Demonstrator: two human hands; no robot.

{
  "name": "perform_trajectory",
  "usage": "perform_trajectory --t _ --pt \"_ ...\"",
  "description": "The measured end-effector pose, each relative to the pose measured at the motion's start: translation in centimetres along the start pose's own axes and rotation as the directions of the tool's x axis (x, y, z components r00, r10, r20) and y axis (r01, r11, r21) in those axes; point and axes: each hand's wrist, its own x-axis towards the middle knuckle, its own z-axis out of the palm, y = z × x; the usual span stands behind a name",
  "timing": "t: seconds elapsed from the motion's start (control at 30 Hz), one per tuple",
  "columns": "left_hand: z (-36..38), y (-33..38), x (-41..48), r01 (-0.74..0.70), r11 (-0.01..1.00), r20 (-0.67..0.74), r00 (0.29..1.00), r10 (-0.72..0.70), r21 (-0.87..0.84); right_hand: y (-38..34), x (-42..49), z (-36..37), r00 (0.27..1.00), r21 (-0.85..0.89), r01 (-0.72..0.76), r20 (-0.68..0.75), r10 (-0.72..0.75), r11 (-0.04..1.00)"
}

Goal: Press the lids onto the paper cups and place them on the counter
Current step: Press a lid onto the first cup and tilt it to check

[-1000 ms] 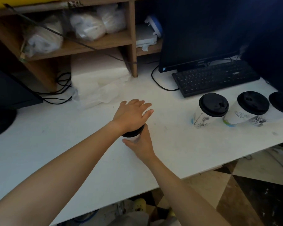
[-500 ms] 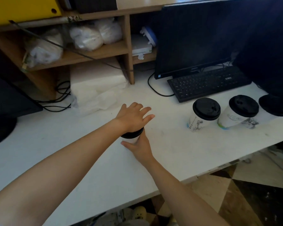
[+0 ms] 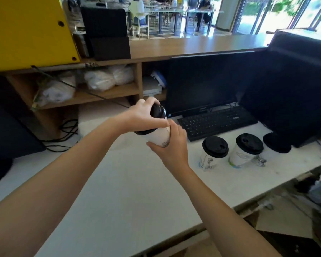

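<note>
A white paper cup (image 3: 158, 136) with a black lid (image 3: 157, 111) is held in the air above the white desk (image 3: 130, 191), tilted away from me. My left hand (image 3: 140, 115) wraps over the lid from the left. My right hand (image 3: 171, 147) grips the cup's body from below and the right. Three more lidded cups stand on the desk at the right: one (image 3: 212, 152), a second (image 3: 246, 149) and a third (image 3: 275, 144), partly in shadow. A raised wooden counter (image 3: 193, 46) runs across behind the monitor.
A black monitor (image 3: 202, 84) and keyboard (image 3: 217, 122) stand just behind the held cup. Wooden shelves (image 3: 93, 95) hold plastic bags at the left. A yellow box (image 3: 28, 30) and a dark device (image 3: 107, 32) sit on the counter's left end. Cables (image 3: 63, 134) lie at the left.
The cup was standing on the desk with my left hand pressing the lid; now both hands have lifted it up and forward. The camera has tilted up, showing the counter.
</note>
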Motion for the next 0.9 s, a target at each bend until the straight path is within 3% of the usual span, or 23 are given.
perform_trajectory --t 0.1,0.17,0.23,0.33,0.4,0.5,0.6,0.67,0.77,0.9 --pt "-1.1 -0.4 -1.2 -0.104 0.990 -0.105 0.990 0.094 -0.095 -1.5 1.1 -1.8 0.990 0.038 0.044 0.131 -0.049 0.998" --pt "-1.8 -1.4 -2.1 -0.154 0.973 -0.168 0.978 0.125 -0.173 -1.6 2.2 -3.6 0.952 0.131 -0.059 0.307 0.016 0.990" --pt "-2.3 -2.5 -3.0 -0.237 0.938 -0.229 0.957 0.181 -0.252 -1.4 3.0 -5.1 0.912 0.233 -0.267 0.375 0.167 0.935" --pt "-1.5 -4.1 -4.3 -0.369 0.856 -0.298 0.916 0.269 -0.361 -1.8 3.4 -6.0 0.735 0.336 -0.637 0.535 0.416 0.694" --pt "-0.3 -5.1 -4.8 -0.422 0.815 -0.320 0.896 0.308 -0.397 -2.4 3.3 -6.1 0.681 0.312 -0.681 0.603 0.416 0.662" --pt "1.6 -6.8 -5.0 -0.468 0.811 -0.266 0.880 0.393 -0.351 -2.3 2.6 -5.9 0.702 0.331 -0.651 0.604 0.377 0.683" --pt "3.0 -8.6 -4.8 -0.386 0.831 -0.174 0.923 0.344 -0.401 -1.1 1.2 -5.2 0.745 0.428 -0.630 0.567 0.351 0.648" --pt "3.9 -9.7 -4.7 -0.261 0.828 -0.134 0.965 0.224 -0.497 -0.4 0.1 -4.6 0.774 0.479 -0.609 0.532 0.343 0.632" --pt "4.5 -10.5 -4.7 0.002 0.652 -0.005 1.000 -0.008 -0.758 0.2 -0.8 -3.9 0.807 0.527 -0.570 0.503 0.309 0.630" --pt "4.6 -11.0 -4.5 0.189 0.548 0.198 0.979 -0.043 -0.815 0.9 -1.0 -3.7 0.834 0.471 -0.475 0.509 0.211 0.743"
